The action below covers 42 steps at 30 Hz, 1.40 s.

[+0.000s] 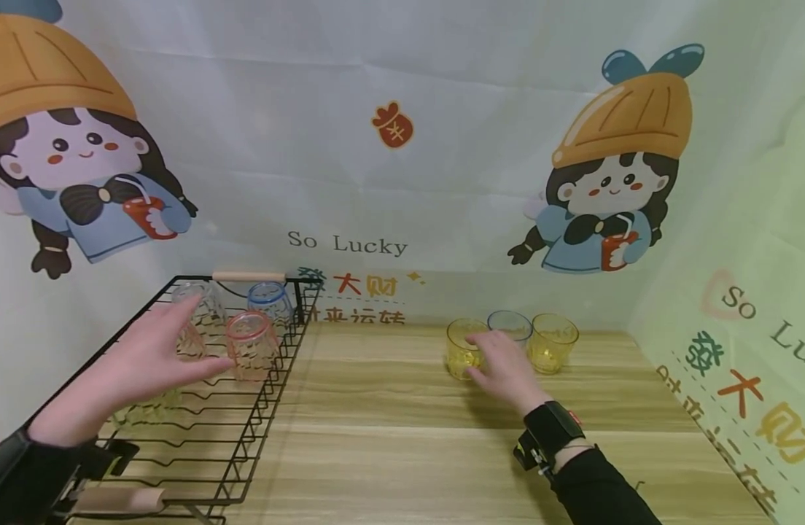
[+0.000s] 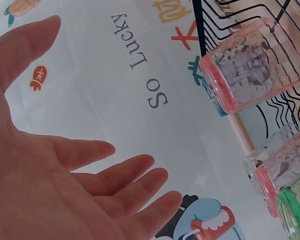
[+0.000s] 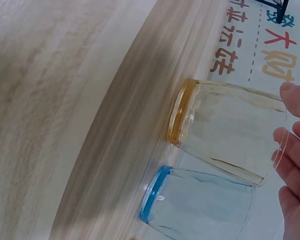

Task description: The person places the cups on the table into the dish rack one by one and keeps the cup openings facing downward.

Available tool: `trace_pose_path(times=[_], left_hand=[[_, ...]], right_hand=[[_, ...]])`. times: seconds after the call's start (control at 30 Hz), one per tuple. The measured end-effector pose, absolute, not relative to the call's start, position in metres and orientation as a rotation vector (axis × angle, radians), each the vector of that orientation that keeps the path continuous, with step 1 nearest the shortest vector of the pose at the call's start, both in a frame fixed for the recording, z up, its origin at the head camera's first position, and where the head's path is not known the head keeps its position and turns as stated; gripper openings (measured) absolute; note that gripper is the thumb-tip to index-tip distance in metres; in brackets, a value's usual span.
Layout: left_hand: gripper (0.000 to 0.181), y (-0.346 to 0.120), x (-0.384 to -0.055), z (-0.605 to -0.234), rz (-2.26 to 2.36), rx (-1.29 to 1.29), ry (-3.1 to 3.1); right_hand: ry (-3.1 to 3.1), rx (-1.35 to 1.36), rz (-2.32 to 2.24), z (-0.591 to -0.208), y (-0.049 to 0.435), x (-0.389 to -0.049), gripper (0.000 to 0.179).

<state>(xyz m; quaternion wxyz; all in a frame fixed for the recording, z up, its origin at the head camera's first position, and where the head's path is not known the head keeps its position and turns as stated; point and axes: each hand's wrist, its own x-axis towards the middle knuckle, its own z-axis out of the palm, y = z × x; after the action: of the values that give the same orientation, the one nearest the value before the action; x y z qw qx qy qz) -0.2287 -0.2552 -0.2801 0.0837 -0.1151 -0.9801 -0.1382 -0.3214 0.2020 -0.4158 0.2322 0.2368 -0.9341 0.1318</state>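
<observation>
My left hand (image 1: 136, 357) hovers over a black wire rack (image 1: 258, 415), thumb and fingers spread, holding nothing. Upside down in the rack stand a red-tinted glass (image 1: 253, 348) near the thumb, a blue-based glass (image 1: 270, 297), a clear glass (image 1: 208, 310) and a green glass (image 1: 156, 408), partly covered by the hand. Another pinkish glass (image 2: 287, 165) shows beside them. On the table, my right hand (image 1: 507, 368) is at the left yellow glass (image 3: 230, 130), thumb and loosely bent fingers right at its rim. A blue glass (image 3: 205, 202) and a second yellow glass (image 1: 553, 346) stand upright beside it.
The rack has wooden handles (image 1: 248, 276) at its far and near ends and covers the left side of the wood-grain table (image 1: 376, 423). A printed cloth (image 1: 310, 146) with cartoon figures hangs close behind the glasses and along the right side.
</observation>
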Motion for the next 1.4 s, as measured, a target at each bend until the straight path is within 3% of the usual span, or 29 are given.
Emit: trace_pose_path(times=[1.03,1.4], left_hand=[[0.114,-0.236,-0.216,-0.281,-0.389,-0.414,-2.878],[0.114,-0.228,-0.216,-0.28,-0.389,-0.456,-2.874]], right_hand=[[-2.532,0.662,0.285,-0.429,0.191,-0.329,0.044],[-2.453,0.622,0.235,-0.433,0.19,-0.332,0.019]])
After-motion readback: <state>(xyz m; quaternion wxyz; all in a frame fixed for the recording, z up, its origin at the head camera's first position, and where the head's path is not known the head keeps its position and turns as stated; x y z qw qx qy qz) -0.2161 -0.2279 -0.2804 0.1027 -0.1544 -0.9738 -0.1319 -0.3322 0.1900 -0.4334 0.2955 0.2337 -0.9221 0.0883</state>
